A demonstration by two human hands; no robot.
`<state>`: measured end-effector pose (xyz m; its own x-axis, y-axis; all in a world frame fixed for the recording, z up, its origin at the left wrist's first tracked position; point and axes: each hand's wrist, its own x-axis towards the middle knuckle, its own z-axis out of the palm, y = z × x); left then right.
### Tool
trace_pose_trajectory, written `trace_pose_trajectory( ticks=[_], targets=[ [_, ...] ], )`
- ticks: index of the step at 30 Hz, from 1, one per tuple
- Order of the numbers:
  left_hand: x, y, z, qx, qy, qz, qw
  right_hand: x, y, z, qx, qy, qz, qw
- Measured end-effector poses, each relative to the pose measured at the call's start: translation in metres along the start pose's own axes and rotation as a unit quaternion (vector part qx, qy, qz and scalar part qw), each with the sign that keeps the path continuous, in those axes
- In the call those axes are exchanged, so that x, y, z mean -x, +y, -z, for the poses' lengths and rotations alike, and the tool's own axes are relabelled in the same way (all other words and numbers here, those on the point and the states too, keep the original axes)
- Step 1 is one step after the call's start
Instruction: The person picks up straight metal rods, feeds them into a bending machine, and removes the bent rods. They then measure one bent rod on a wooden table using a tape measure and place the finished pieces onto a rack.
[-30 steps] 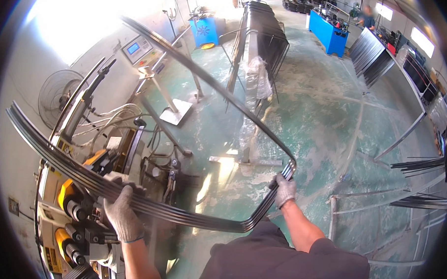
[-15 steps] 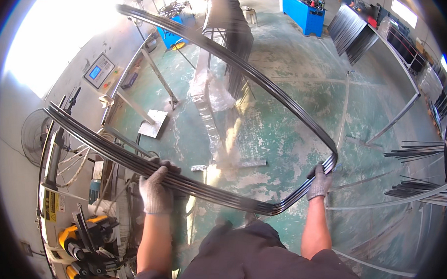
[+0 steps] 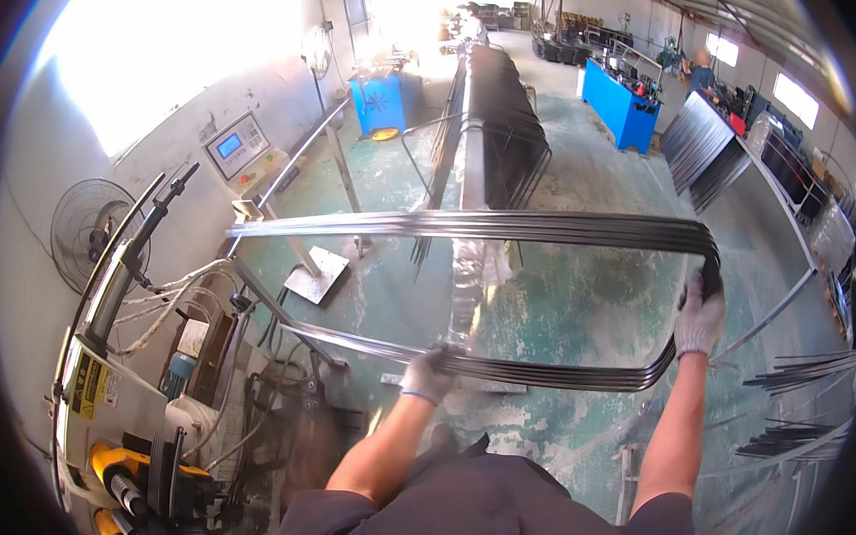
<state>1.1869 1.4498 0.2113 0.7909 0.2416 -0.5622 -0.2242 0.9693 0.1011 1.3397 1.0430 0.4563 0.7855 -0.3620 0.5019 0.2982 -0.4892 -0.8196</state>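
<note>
A bundle of several dark metal tubes [image 3: 561,231], each bent into a long U, hangs in front of me above the floor. My left hand [image 3: 428,372], in a grey knitted glove, is closed round the near leg of the bundle. My right hand [image 3: 700,319], gloved too, grips the short bent end on the right, close to its far corner. Both straight legs run off to the left, and their ends reach toward the machine by the wall. Most of my fingers are hidden behind the tubes.
At left stand a bending machine with yellow parts [image 3: 127,466], a control panel [image 3: 236,151] and a fan [image 3: 92,229]. A long rack of dark bent tubes [image 3: 510,129] lies ahead. Blue benches [image 3: 622,103] stand farther back; tube racks [image 3: 701,150] line the right. Two people are far off.
The bundle has swung to lie more crosswise, its bent end moving up and to the right. Both hands moved right and farther away, still gripping it. My view has tilted up.
</note>
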Motion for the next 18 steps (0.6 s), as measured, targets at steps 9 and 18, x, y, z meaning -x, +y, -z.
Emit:
trace_pose_trajectory(
  ticks=[9, 18],
  targets=[
    [-0.075, 0.016, 0.061, -0.028, 0.056, 0.095, 0.994, -0.023, -0.129, -0.203, 0.171, -0.141, 0.221, 0.95],
    [-0.064, 0.082, 0.101, -0.311, -0.063, 0.005, 0.948, -0.023, -0.078, -0.353, 0.28, -0.307, 0.276, 0.867]
  ],
)
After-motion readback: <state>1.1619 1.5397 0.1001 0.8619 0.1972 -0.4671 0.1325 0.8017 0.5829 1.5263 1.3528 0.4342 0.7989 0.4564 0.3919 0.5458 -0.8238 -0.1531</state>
